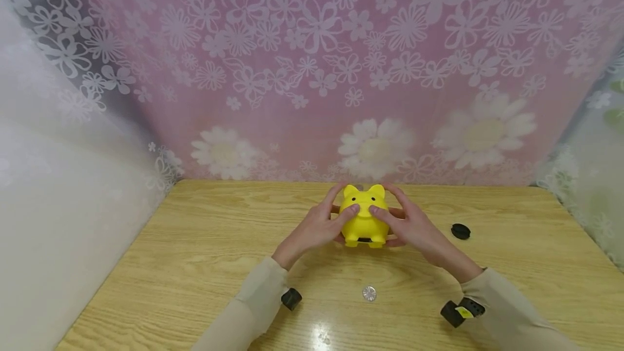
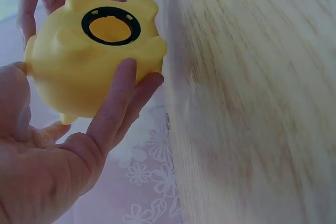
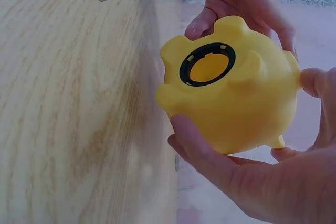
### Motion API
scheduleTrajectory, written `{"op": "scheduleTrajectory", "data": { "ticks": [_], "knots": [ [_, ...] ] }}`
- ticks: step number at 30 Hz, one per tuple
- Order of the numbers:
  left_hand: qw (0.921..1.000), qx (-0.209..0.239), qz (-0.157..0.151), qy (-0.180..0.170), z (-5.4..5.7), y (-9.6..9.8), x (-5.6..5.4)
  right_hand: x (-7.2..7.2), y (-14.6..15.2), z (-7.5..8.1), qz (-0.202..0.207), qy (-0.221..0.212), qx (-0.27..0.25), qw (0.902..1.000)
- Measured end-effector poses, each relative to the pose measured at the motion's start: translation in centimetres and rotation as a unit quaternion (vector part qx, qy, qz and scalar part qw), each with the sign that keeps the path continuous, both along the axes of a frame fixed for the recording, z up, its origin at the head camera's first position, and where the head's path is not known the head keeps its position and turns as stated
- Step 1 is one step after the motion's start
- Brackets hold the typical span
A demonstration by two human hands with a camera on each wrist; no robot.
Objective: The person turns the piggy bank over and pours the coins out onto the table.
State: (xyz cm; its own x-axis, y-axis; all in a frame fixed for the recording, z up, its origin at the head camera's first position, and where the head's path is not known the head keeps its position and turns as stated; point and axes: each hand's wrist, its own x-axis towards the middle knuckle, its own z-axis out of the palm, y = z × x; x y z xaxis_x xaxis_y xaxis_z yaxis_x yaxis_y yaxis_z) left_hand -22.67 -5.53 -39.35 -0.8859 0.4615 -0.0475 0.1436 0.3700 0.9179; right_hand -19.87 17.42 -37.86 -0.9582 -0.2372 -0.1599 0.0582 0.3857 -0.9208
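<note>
A yellow, pig-shaped piggy bank with a smooth surface [image 1: 364, 227] is held in both hands just above the pale wood-grain tabletop [image 1: 219, 242], towards its far side, with the snout facing the person and the feet pointing down. The left hand [image 1: 318, 226] grips one side and the right hand [image 1: 413, 225] the other; each presses its thumb beside the snout, with the fingers curled around the flank and reaching towards the feet. Both wrist views show a black ring [image 2: 112, 11] around an open round hole in the belly. A round black plug [image 1: 460, 231] lies on the tabletop to the right of the right hand. A silver, disc-shaped metal coin [image 1: 369, 293] lies flat nearer the person, between the two forearms. Behind the tabletop hangs pink cloth printed with white flowers [image 1: 292, 91].
</note>
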Motion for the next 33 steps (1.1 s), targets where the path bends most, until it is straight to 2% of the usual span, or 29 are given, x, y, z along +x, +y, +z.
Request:
{"op": "scheduleTrajectory", "data": {
  "ticks": [2, 3, 4, 5, 6, 7, 8, 9, 10, 11, 12, 13, 14, 17, 20, 33],
  "knots": [
    [0.9999, 0.003, -0.006, 0.01, 0.0, 0.0, 0.0, 0.0, 0.0, -0.2, 0.004, 0.015, -0.012, 0.9998],
    [0.9996, 0.008, -0.01, 0.025, 0.0, -0.1, 0.1, 0.0, 0.1, -0.4, 0.007, 0.044, -0.013, 0.9989],
    [0.9985, 0.017, -0.014, 0.05, 0.0, -0.1, 0.1, 0.1, 0.2, -0.6, 0.012, 0.089, -0.016, 0.9958],
    [0.9954, 0.025, -0.023, 0.089, 0.2, -0.2, 0.2, 0.0, 0.3, -0.8, 0.026, 0.158, -0.019, 0.9869],
    [0.9883, 0.033, -0.037, 0.144, 0.4, -0.3, 0.2, 0.0, 0.5, -1.0, 0.041, 0.243, -0.018, 0.969],
    [0.9756, 0.042, -0.053, 0.209, 0.6, -0.4, 0.2, -0.2, 0.5, -1.1, 0.051, 0.333, -0.016, 0.9416],
    [0.9583, 0.05, -0.066, 0.274, 0.9, -0.5, 0.2, -0.4, 0.6, -1.2, 0.057, 0.418, -0.012, 0.9064],
    [0.937, 0.054, -0.074, 0.337, 1.1, -0.6, 0.0, -0.7, 0.7, -1.2, 0.06, 0.492, -0.007, 0.8687],
    [0.915, 0.058, -0.08, 0.391, 1.3, -0.7, -0.2, -1.0, 0.7, -1.2, 0.066, 0.546, -0.009, 0.8353],
    [0.8943, 0.058, -0.087, 0.435, 1.5, -0.7, -0.4, -1.3, 0.8, -1.2, 0.071, 0.586, -0.008, 0.807],
    [0.8797, 0.061, -0.093, 0.462, 1.5, -0.7, -0.6, -1.5, 0.8, -1.2, 0.076, 0.603, -0.01, 0.7939],
    [0.8736, 0.061, -0.096, 0.473, 1.5, -0.7, -0.7, -1.7, 0.8, -1.2, 0.08, 0.609, -0.011, 0.7893],
    [0.8733, 0.059, -0.096, 0.474, 1.4, -0.7, -0.8, -1.8, 0.8, -1.3, 0.081, 0.61, -0.008, 0.7886],
    [0.8814, 0.048, -0.092, 0.461, 1.0, -0.8, -0.7, -1.8, 1.0, -1.8, 0.08, 0.61, 0.004, 0.7886],
    [0.8898, 0.04, -0.084, 0.447, 0.8, -0.8, -0.5, -1.8, 1.0, -2.0, 0.079, 0.603, 0.007, 0.7937],
    [0.8974, 0.027, -0.073, 0.434, 0.5, -0.9, -0.4, -1.7, 1.1, -2.2, 0.076, 0.594, 0.021, 0.8009]
  ]
}}
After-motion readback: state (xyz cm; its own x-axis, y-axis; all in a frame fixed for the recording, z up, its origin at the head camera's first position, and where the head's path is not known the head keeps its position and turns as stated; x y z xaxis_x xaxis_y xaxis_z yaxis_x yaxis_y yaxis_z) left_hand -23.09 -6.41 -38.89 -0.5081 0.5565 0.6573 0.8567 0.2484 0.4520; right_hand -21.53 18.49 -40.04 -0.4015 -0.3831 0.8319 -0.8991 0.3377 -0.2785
